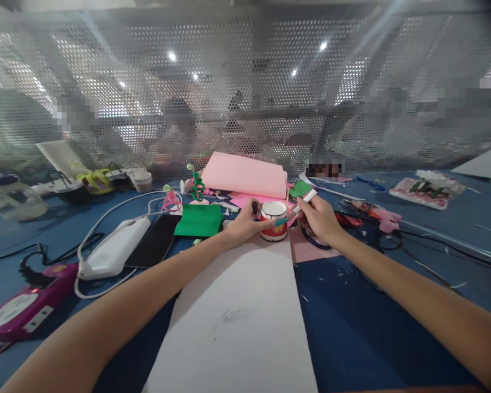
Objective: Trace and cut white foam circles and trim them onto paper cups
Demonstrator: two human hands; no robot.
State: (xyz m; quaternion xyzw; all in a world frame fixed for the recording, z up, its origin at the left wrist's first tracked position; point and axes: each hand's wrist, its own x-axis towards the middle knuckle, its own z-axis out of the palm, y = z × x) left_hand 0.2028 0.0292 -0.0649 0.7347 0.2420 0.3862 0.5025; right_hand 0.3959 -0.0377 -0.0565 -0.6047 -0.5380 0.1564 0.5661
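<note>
My left hand [245, 222] closes around the left side of a short red and white cup [275, 233]. The cup stands upright with its white rim facing up, at the far end of a long white sheet [241, 316]. A slim teal piece [281, 222] lies across the cup's front at my left thumb tip; what it is I cannot tell. Just right of the cup, my right hand [319, 219] pinches a slim white flat strip [307, 200], slanted down toward the cup. A pink paper piece [311, 250] lies under the right hand.
Rolled pink paper [245, 174] and green paper [199, 220] lie behind and left. A black phone [154, 240], white power bank [117, 248] with cables and a magenta power strip [30, 305] are at left. A perforated metal screen [237, 71] stands behind.
</note>
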